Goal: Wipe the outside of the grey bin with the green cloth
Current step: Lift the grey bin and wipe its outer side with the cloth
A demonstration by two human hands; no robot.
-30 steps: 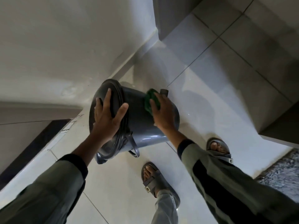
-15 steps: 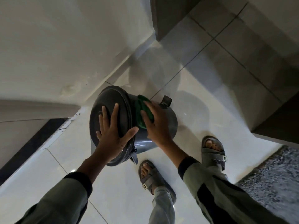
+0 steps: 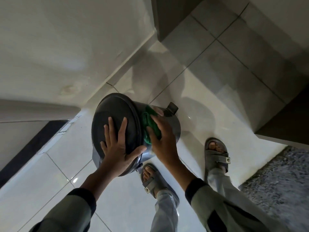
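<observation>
The grey bin (image 3: 173,126) stands tilted on the white floor, its dark lid (image 3: 115,113) facing up toward me and its foot pedal (image 3: 173,107) at the far side. My left hand (image 3: 118,148) lies flat on the lid with fingers spread. My right hand (image 3: 163,138) presses the crumpled green cloth (image 3: 150,124) against the bin's side wall just below the lid's rim. The cloth's lower part is hidden under my fingers.
A white wall (image 3: 66,47) rises close behind the bin on the left. A dark cabinet corner (image 3: 170,17) stands at the back and another (image 3: 287,124) at the right. A grey rug (image 3: 280,185) lies at the lower right. My sandalled feet (image 3: 217,153) stand next to the bin.
My right hand has slid the cloth along the bin's wall toward the lid rim and nearer to me. The left hand has shifted lower on the lid. The view has moved closer.
</observation>
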